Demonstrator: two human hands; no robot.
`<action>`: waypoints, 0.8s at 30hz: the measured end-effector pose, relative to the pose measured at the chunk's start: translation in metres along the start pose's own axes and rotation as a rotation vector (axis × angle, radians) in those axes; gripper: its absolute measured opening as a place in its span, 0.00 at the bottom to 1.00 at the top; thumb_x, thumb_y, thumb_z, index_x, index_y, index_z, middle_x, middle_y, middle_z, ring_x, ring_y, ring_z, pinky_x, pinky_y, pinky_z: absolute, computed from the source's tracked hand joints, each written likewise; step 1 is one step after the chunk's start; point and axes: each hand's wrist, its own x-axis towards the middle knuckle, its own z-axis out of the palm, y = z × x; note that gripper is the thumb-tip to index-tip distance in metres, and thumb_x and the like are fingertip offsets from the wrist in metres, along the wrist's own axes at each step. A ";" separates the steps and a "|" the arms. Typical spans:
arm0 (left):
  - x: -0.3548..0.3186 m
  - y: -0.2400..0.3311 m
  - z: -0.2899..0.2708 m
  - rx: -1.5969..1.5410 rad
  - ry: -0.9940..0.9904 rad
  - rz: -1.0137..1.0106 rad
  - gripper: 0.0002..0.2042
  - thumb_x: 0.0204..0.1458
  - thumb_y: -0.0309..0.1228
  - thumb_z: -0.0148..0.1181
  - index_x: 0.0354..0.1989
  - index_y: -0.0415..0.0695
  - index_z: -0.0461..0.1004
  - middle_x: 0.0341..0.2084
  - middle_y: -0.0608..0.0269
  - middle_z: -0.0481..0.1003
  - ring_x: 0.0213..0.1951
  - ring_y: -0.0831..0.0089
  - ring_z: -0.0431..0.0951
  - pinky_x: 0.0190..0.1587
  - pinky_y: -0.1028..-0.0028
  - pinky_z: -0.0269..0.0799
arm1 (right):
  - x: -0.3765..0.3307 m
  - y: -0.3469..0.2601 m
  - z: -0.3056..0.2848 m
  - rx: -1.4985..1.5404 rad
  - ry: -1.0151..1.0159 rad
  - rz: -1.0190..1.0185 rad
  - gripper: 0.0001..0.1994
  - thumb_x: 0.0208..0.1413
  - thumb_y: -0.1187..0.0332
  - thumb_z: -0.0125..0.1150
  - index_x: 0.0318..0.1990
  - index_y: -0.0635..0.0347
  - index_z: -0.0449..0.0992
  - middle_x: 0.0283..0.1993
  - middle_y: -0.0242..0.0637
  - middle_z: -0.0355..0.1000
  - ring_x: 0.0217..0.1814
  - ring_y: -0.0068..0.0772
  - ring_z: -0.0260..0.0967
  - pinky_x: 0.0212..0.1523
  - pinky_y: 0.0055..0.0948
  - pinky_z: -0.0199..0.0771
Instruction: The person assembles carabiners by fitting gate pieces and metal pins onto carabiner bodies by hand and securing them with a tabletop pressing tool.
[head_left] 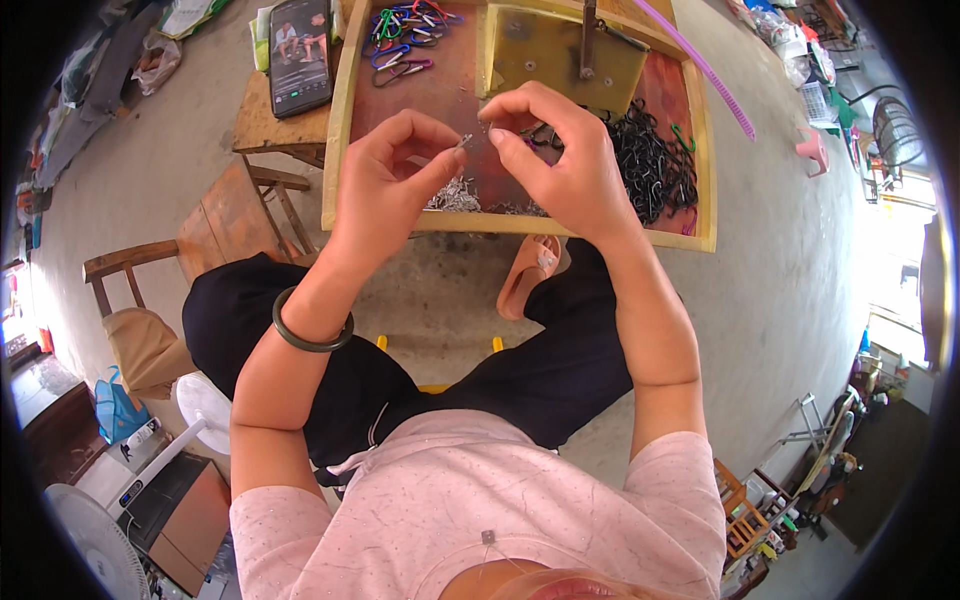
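My left hand [392, 170] pinches a small silvery metal piece [464, 142] between thumb and fingertips, above a wooden-rimmed tray [706, 170]. Close beside it, my right hand [572, 165] is closed in a pinch too; whatever sits between its fingertips is too small to make out. Under the hands, a heap of tiny silvery metal parts [455, 197] lies along the tray's near edge. Black carabiner-like hooks [650, 170] are piled to the right of my right hand. Several coloured carabiners [405, 45] lie in the far left corner.
A yellowish metal plate with an upright bar [588, 50] stands at the tray's far side. Left of the tray, a phone [300, 58] rests on a wooden surface. A purple strip [705, 70] crosses the tray's far right corner. A wooden chair [225, 225] and fan [95, 540] stand left.
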 end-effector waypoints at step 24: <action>0.011 0.009 -0.006 -0.242 0.152 -0.056 0.15 0.60 0.28 0.68 0.52 0.36 0.75 0.43 0.64 0.77 0.40 0.79 0.79 0.45 0.79 0.76 | 0.088 0.013 -0.031 -0.546 0.195 0.063 0.09 0.59 0.70 0.60 0.43 0.62 0.84 0.34 0.46 0.82 0.37 0.45 0.82 0.40 0.39 0.80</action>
